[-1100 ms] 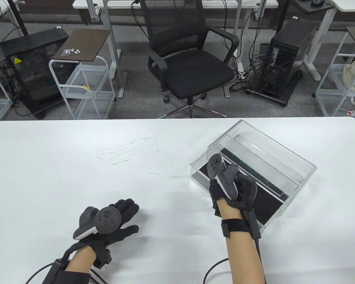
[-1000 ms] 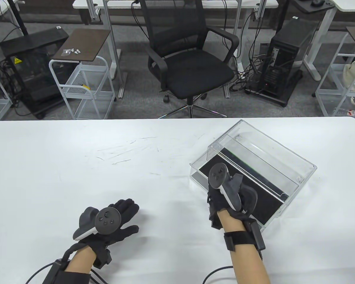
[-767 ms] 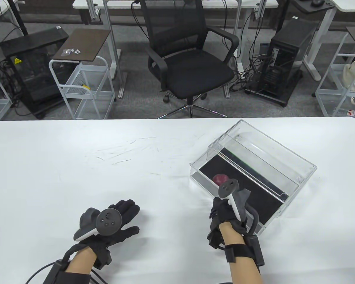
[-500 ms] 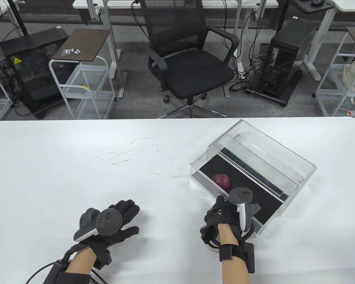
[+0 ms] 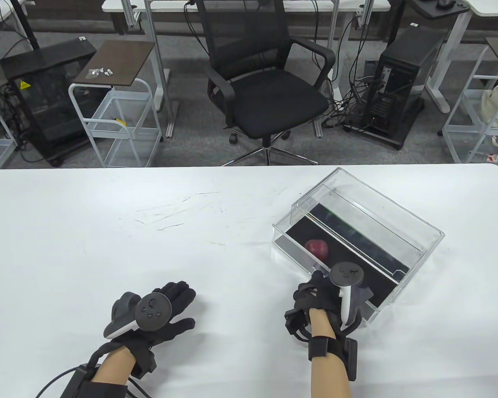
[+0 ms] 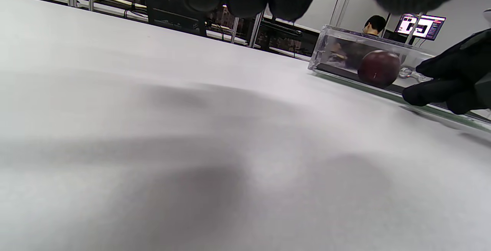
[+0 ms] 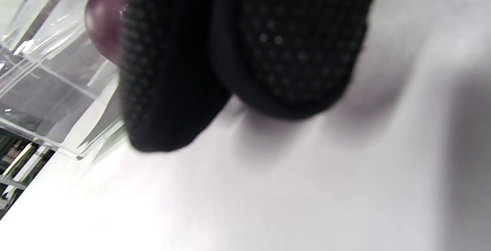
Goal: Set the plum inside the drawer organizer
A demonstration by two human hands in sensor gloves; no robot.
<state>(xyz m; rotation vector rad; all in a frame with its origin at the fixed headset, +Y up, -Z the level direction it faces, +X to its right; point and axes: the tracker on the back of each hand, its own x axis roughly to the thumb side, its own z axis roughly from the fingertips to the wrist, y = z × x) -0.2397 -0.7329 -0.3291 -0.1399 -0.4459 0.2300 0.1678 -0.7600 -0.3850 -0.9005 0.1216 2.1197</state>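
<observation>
The dark red plum point(image 5: 316, 248) lies on the black floor of the clear drawer organizer's point(image 5: 415, 248) pulled-out drawer; it shows too in the left wrist view point(image 6: 379, 68) and the right wrist view point(image 7: 103, 17). My right hand point(image 5: 313, 286) is at the drawer's near front wall, its fingers point(image 6: 441, 90) stretched against the clear plastic and holding nothing. The gloved fingertips point(image 7: 268, 32) fill the right wrist view. My left hand point(image 5: 179, 303) lies flat on the white table point(image 5: 149, 248), well left of the organizer, with nothing in it.
The organizer sits askew at the table's right side, its outer shell point(image 5: 382, 207) open toward me. Beyond the far table edge stand a black office chair point(image 5: 269, 91), a white wire cart point(image 5: 116, 124) and a computer tower point(image 5: 398, 91).
My right hand let go of the plum in the drawer, drew back toward me to the drawer's front wall, and the drawer has slid a little into the shell. The left hand stayed put.
</observation>
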